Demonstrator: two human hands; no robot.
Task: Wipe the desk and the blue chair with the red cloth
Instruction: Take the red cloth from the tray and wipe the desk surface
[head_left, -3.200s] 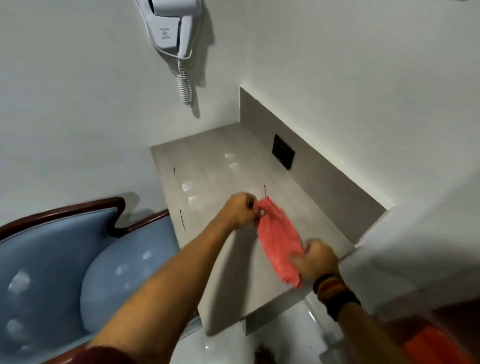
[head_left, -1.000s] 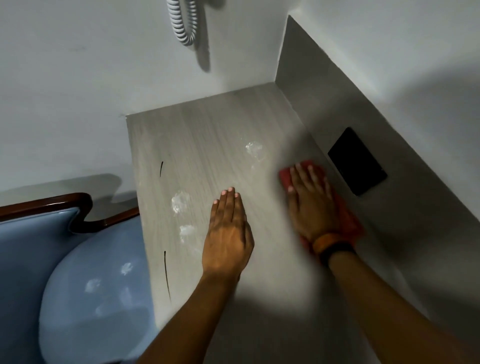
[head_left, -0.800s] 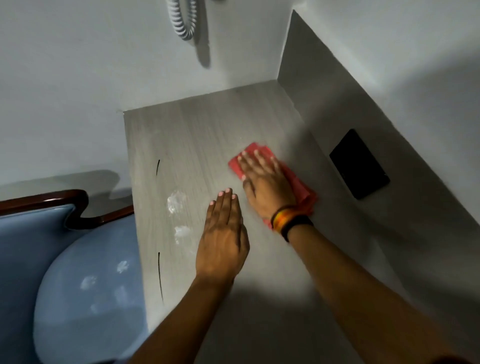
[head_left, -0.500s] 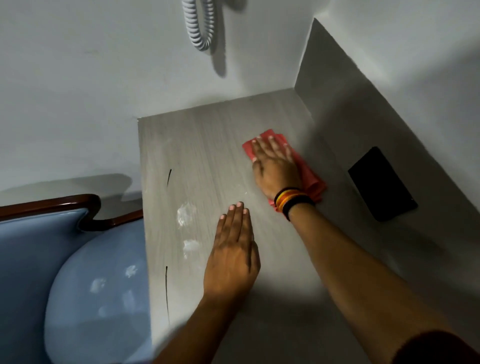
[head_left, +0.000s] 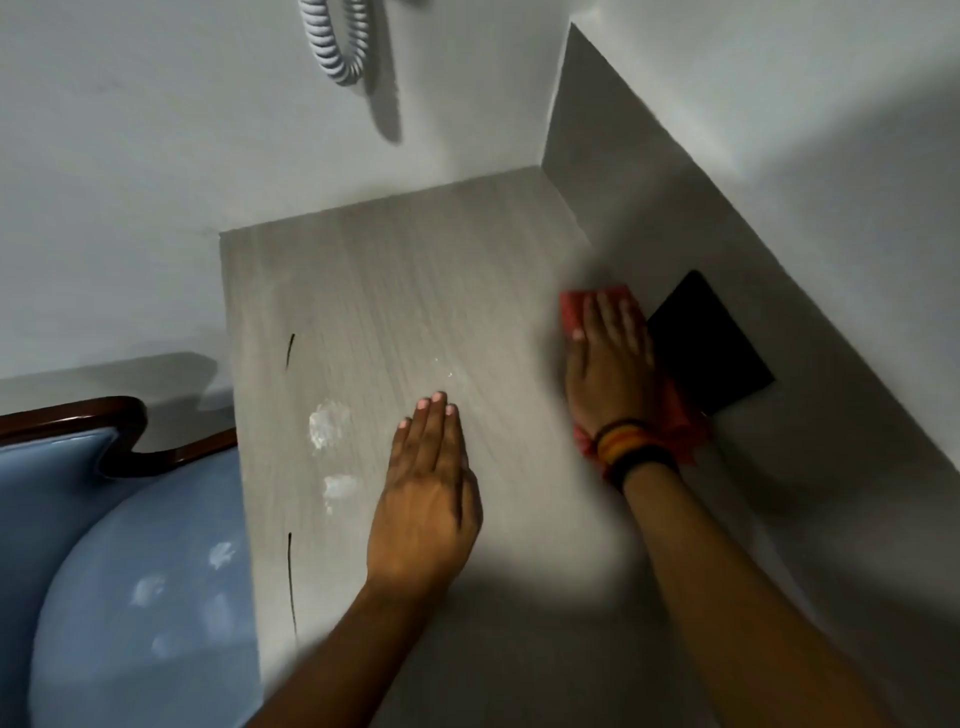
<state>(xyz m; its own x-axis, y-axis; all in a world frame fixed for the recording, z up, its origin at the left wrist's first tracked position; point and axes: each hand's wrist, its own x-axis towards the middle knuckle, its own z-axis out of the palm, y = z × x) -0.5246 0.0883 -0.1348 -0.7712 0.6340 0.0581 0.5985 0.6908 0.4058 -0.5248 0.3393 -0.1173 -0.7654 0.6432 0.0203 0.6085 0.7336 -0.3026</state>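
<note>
Since half a second ago, the right hand has slid the red cloth from the middle of the desk over to its right edge, so that it now lies just beside the black panel on the side wall. Only one view exists, the head camera, so I go through it alone.

From this view I see the right hand lying flat on the cloth, with the fingers straight and close together; it presses the cloth and does not pinch it. Red fabric shows beyond the fingertips and again near the wrist. The left hand rests flat on the desk, fingers together, holding nothing. This hand is blurred from movement on the right side.

To do this stroke well, I judge the palm should keep even pressure and the strokes should overlap, working from the wall side toward the white smudges on the left part. The left hand should be lifted before the cloth reaches it.

Counting: one cloth, one desk, one blue chair, two hands. I count two clear smudges on the desk plus a faint trace above the left fingertips, about four pale marks on the chair seat, two thin dark lines on the desk, and one coiled cord.
</note>
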